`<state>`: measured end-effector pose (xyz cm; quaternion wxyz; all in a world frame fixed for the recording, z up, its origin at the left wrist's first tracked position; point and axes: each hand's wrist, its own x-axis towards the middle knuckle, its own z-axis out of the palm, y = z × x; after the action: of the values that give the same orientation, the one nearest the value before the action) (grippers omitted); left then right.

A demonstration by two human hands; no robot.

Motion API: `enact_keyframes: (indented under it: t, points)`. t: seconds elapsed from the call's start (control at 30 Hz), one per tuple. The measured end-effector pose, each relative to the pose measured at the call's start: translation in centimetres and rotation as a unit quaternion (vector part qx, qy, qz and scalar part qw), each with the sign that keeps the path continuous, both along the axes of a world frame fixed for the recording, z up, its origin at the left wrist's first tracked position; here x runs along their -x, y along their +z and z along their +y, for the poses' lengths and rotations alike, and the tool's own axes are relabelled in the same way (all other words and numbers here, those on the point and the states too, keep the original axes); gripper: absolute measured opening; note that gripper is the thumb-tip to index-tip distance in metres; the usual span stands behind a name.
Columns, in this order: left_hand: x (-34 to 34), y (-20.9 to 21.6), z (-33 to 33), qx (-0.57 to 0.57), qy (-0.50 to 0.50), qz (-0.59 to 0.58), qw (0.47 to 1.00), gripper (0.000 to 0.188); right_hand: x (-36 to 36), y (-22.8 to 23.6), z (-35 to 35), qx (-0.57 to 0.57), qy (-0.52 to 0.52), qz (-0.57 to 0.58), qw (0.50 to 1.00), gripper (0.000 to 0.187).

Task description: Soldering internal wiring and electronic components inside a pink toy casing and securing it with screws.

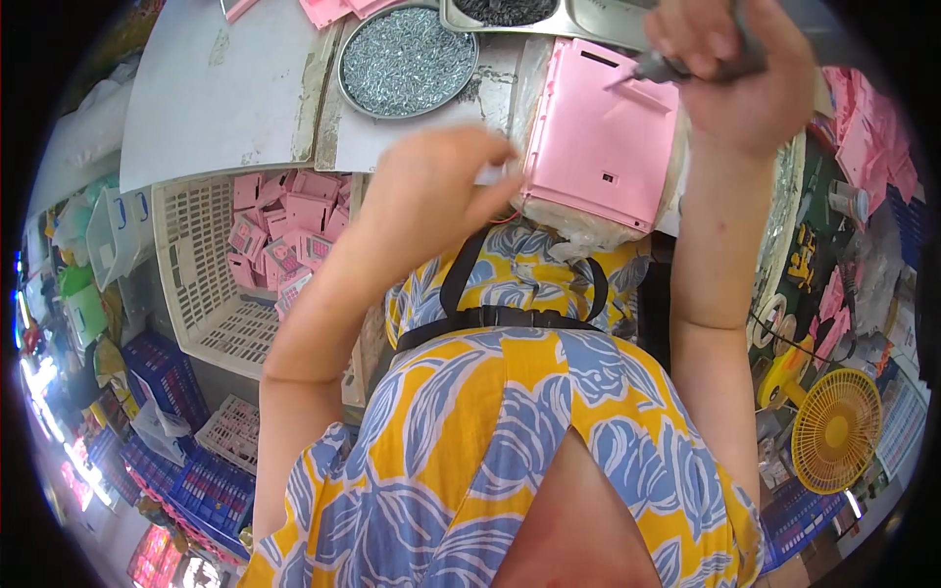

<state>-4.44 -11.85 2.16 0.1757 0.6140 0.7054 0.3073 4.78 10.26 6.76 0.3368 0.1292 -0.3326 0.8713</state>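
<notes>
My right hand (755, 93) is wrapped round a dark grey power screwdriver (740, 61), whose thin bit points left over the upper part of a pink plastic case (603, 147). Whether the bit touches the case cannot be told. The case lies flat on clear plastic wrapping (578, 223) at the table's near edge, with a small dark slot in its face. Just left of the case my left hand (436, 181) is blurred, its fingers curled and the thumb apart from them; nothing shows between them. Beyond that hand sits a round metal dish (343, 73) of small silver screws.
A metal tray (588, 20) with dark screws lies at the far edge. Below the table on the left stands a white crate (196, 255) of pink parts. More pink parts (867, 127) lie at the right, above a yellow fan (835, 431). Blue crates (211, 495) stand lower left.
</notes>
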Motion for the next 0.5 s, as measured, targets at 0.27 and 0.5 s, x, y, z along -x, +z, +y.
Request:
enact_keyframes:
  t: [0.27, 0.5]
  points:
    - [0.0, -3.4, 14.8, -0.209, -0.097, 0.189, 0.954, 0.034, -6.9, 5.9, 2.5, -0.251, -0.25, -0.314, 0.881, 0.036]
    - [0.3, -0.1, 17.4, -0.063, -0.148, 0.158, 0.974, 0.038, -13.2, 5.2, 7.2, -0.21, -0.12, -0.241, 0.94, 0.033]
